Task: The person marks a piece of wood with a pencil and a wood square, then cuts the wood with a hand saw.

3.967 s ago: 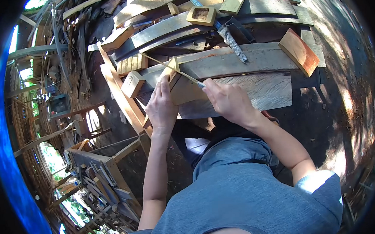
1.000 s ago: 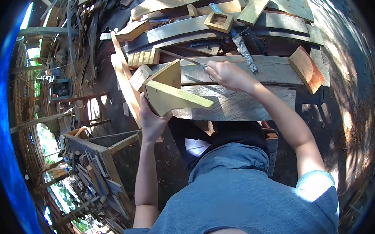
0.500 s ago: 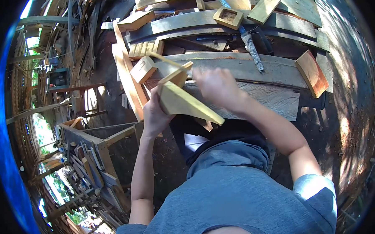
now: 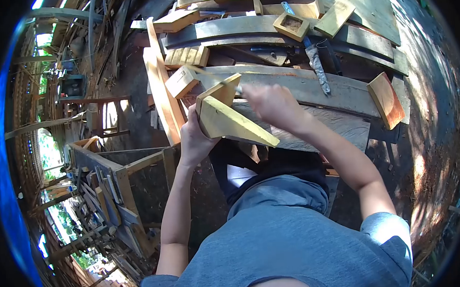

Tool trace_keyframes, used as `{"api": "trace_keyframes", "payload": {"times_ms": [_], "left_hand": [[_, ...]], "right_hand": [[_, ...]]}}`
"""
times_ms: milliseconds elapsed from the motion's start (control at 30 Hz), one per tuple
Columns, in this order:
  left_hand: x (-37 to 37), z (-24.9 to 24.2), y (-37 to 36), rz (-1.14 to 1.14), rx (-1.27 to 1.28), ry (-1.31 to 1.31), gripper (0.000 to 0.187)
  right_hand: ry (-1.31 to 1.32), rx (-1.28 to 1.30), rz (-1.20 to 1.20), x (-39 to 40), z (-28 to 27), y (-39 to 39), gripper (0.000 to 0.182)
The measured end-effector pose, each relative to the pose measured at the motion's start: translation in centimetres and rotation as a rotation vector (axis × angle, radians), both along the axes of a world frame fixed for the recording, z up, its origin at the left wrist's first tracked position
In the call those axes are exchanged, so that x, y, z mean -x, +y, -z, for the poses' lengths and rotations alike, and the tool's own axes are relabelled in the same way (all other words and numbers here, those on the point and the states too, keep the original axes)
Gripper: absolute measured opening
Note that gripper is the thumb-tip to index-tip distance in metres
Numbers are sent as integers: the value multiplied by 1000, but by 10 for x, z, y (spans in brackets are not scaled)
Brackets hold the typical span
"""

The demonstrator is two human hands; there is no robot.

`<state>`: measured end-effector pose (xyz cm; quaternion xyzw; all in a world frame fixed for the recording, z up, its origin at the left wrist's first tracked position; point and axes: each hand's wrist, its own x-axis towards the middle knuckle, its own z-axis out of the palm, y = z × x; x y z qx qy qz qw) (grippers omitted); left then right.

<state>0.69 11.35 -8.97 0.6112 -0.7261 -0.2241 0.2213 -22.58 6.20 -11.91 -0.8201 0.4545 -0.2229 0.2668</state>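
Note:
My left hand (image 4: 196,135) is closed around the lower left end of an angled piece made of pale wooden boards (image 4: 234,122), holding it up in front of my body. Two of its boards meet in a V shape, one pointing toward the lower right. My right hand (image 4: 275,104) is a closed fist just right of the upper board. From it a thin rod-like tool (image 4: 206,74) reaches left across that board, smeared by motion; its exact kind cannot be made out. A small shiny bit shows beside the fist.
Long grey planks (image 4: 289,82) form the work surface ahead. On it lie a small wooden box (image 4: 291,26), a wooden block (image 4: 182,82), a slotted block (image 4: 186,57), a cloth-wrapped tool (image 4: 317,70) and a reddish board (image 4: 387,100). A wooden frame (image 4: 121,169) stands left.
The view has shifted slightly. My left hand still holds the wooden piece, which has turned a little. My right fist has moved slightly and stays close to the upper board.

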Motion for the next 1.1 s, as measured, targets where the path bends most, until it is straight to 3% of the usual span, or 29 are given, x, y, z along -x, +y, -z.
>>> {"api": "trace_keyframes", "payload": {"times_ms": [167, 300, 367, 500, 633, 800, 900, 1100], "left_hand": [[3, -1, -4, -31, -4, 78, 69], [-8, 0, -11, -129, -8, 81, 65], [-5, -1, -5, -130, 7, 49, 66], [2, 4, 3, -111, -2, 61, 66], [1, -5, -6, -172, -21, 70, 65], [-3, 7, -2, -52, 35, 64, 66], [9, 2, 1, -32, 27, -155, 68], [11, 10, 5, -40, 86, -166, 70]], "right_hand": [[-78, 55, -12, -1, -3, 10, 11], [-274, 70, 129, -40, 15, -4, 13], [-29, 31, 49, -37, -3, 3, 16], [-29, 99, 26, -9, -13, 30, 20], [39, 117, 33, -16, -12, 4, 28], [34, 199, -91, 11, -13, 3, 25], [187, 100, -115, 36, -38, 16, 17], [250, 3, -141, 42, -67, 28, 10]]}}
